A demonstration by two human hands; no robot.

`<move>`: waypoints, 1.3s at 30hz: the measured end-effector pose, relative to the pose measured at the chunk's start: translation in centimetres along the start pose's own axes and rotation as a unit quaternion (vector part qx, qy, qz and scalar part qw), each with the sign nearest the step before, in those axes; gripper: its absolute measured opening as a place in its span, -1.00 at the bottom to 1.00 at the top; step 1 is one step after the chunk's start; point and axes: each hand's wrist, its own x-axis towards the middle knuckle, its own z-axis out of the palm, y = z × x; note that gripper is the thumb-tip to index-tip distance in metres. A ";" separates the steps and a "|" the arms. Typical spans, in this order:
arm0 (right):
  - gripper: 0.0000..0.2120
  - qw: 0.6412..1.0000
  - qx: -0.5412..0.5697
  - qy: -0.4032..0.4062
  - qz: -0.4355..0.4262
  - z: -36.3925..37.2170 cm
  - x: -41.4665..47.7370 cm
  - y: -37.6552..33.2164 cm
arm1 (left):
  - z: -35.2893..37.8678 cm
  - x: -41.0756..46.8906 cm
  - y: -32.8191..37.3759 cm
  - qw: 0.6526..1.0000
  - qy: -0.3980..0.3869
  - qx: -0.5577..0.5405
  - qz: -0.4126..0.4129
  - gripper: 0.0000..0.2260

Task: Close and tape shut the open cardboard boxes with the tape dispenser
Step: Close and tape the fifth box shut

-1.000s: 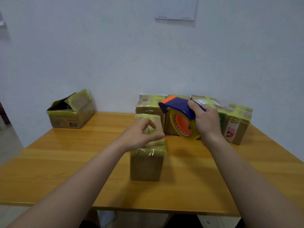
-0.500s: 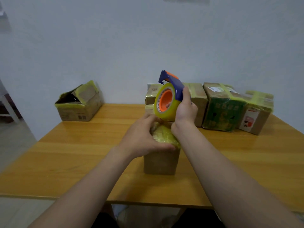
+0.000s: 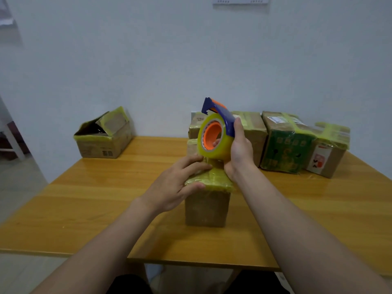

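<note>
tape dispenser in right hand, above box

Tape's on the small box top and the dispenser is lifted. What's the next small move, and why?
Probably tilt the tape dispenser so its blade cuts the strip: the left hand already presses tape onto the small box, and the right hand holds the dispenser above it.
</note>
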 end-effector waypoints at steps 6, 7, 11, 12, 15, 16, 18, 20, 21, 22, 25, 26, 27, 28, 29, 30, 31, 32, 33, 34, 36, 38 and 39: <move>-0.50 0.999 -0.018 -0.008 -0.025 -0.4 -0.4 0.2 | -1.0 -0.4 0.5 0.999 -0.028 0.003 0.024 -0.48; -0.51 0.999 -0.022 -0.010 -0.030 -0.4 -0.4 0.2 | -0.8 -0.6 0.5 0.999 -0.024 -0.011 0.019 -0.50; -0.51 0.999 -0.027 0.003 -0.024 -0.1 0.0 0.4 | 0.3 -1.2 -0.5 0.999 0.030 -0.036 0.017 -0.55; -0.51 0.999 -0.029 0.006 -0.022 0.0 0.2 0.5 | 0.5 -1.1 -0.7 0.998 0.047 -0.029 0.021 -0.56; -0.51 0.999 -0.047 -0.001 -0.027 -0.1 0.3 0.6 | 0.4 -0.9 -0.7 0.997 0.063 0.038 0.027 -0.57; -0.52 0.998 -0.050 -0.004 -0.031 -0.1 0.2 0.6 | 0.1 -0.9 -0.5 0.995 0.065 0.067 0.032 -0.57; -0.54 0.997 -0.059 -0.010 -0.037 -0.3 0.2 0.7 | -0.5 -1.1 0.1 0.986 0.097 0.126 0.050 -0.60; -0.55 0.997 -0.065 -0.014 -0.044 -0.2 0.2 0.7 | -0.9 -1.3 0.8 0.977 0.156 0.126 0.072 -0.65; -0.54 0.997 -0.066 -0.016 -0.046 -0.2 0.2 0.7 | -0.9 -1.4 1.2 0.977 0.180 0.091 0.071 -0.68; -0.54 0.997 -0.065 -0.018 -0.048 -0.1 0.2 0.7 | -0.7 -1.4 1.6 0.978 0.194 0.041 0.062 -0.71; -0.56 0.996 -0.069 -0.027 -0.051 -0.2 0.2 0.8 | 0.4 -1.3 2.3 0.975 0.209 -0.066 0.034 -0.80; -0.56 0.996 -0.071 -0.030 -0.051 -0.3 0.2 0.8 | 0.7 -1.2 2.4 0.973 0.214 -0.084 0.032 -0.82; -0.57 0.996 -0.071 -0.032 -0.051 -0.4 0.2 0.7 | 0.9 -1.0 2.5 0.971 0.215 -0.097 0.033 -0.83; -0.57 0.996 -0.070 -0.034 -0.050 -0.4 0.2 0.7 | 0.8 -0.9 2.6 0.971 0.213 -0.103 0.038 -0.83; -0.58 0.996 -0.068 -0.035 -0.050 -0.5 0.2 0.6 | 0.7 -0.8 2.6 0.972 0.209 -0.102 0.043 -0.82; -0.58 0.996 -0.066 -0.037 -0.050 -0.5 0.1 0.6 | 0.4 -0.7 2.7 0.973 0.203 -0.096 0.046 -0.82; -0.57 0.996 -0.064 -0.038 -0.049 -0.5 0.0 0.6 | 0.2 -0.8 2.7 0.976 0.195 -0.086 0.048 -0.81; -0.57 0.996 -0.061 -0.039 -0.049 -0.6 0.0 0.6 | -0.1 -0.8 2.9 0.979 0.185 -0.072 0.050 -0.80; -0.56 0.996 -0.058 -0.039 -0.047 -0.6 0.0 0.6 | -0.3 -0.7 3.0 0.982 0.172 -0.060 0.053 -0.78; -0.56 0.997 -0.055 -0.041 -0.045 -0.7 0.0 0.6 | -0.3 -0.6 3.3 0.984 0.157 -0.058 0.058 -0.76; -0.56 0.997 -0.047 -0.045 -0.042 -0.8 0.1 0.6 | 0.2 -0.3 3.7 0.983 0.141 -0.091 0.069 -0.75; -0.55 0.997 -0.046 -0.052 -0.035 -0.9 0.3 0.6 | 1.0 0.1 3.9 0.975 0.158 -0.139 0.066 -0.84; -0.54 0.997 -0.046 -0.056 -0.031 -1.0 0.4 0.6 | 1.3 0.2 3.9 0.972 0.168 -0.152 0.059 -0.86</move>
